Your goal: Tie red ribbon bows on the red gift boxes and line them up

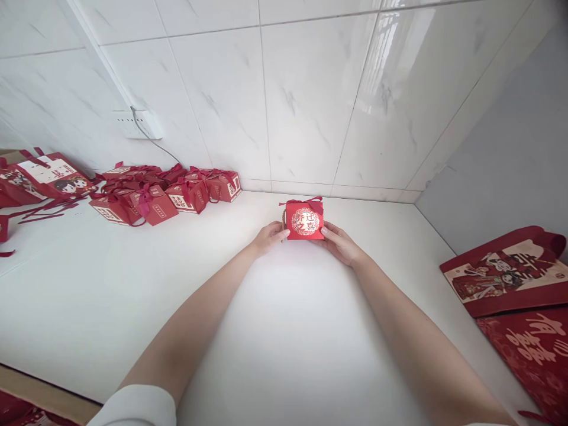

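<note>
A small red gift box (304, 220) with a round white-patterned emblem and a dark red ribbon on top stands upright on the white table (275, 331), near the tiled back wall. My left hand (269, 238) grips its left side, fingers curled round the edge. My right hand (339, 242) holds its right side with the fingertips pressed against the box. Both forearms reach straight out from the bottom of the view.
Several finished red ribboned boxes (164, 195) cluster at the back left below a wall socket (137, 124) with a cable. Flat red packaging (44, 177) lies at the far left. Flat red printed sheets (510, 278) lie at the right edge.
</note>
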Demonstrator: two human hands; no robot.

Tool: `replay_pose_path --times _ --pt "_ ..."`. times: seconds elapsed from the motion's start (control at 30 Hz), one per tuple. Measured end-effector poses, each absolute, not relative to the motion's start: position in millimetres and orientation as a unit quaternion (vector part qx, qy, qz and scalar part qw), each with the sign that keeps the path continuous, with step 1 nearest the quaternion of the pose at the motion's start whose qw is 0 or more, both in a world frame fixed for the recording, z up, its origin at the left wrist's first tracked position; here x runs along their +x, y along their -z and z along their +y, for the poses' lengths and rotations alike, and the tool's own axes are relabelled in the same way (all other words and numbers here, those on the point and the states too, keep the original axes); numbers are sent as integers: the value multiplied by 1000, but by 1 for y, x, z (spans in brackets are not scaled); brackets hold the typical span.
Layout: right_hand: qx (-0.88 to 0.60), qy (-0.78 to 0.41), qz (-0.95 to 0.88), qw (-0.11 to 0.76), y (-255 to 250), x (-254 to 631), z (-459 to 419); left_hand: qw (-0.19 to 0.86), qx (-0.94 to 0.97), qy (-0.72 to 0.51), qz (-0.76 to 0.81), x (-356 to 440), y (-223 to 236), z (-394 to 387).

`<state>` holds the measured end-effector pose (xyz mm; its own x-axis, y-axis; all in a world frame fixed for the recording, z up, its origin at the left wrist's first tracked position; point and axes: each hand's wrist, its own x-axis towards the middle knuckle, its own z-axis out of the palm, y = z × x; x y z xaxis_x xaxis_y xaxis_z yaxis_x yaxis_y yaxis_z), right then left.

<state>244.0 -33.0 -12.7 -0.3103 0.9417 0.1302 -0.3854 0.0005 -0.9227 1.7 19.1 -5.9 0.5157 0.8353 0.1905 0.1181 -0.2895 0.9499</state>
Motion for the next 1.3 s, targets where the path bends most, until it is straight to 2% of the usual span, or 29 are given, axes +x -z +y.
replay_pose_path --times 0.57,0.97,1.3 --pt "-359 -603 -460 544 7 229 -32 520 664 -388 372 3 -2 15" --pt "-391 -559 -426 595 9 201 -67 481 588 -489 428 19 3 -32" --pt "-382 -538 -422 622 2 193 -79 511 616 -490 345 22 -22 -55"
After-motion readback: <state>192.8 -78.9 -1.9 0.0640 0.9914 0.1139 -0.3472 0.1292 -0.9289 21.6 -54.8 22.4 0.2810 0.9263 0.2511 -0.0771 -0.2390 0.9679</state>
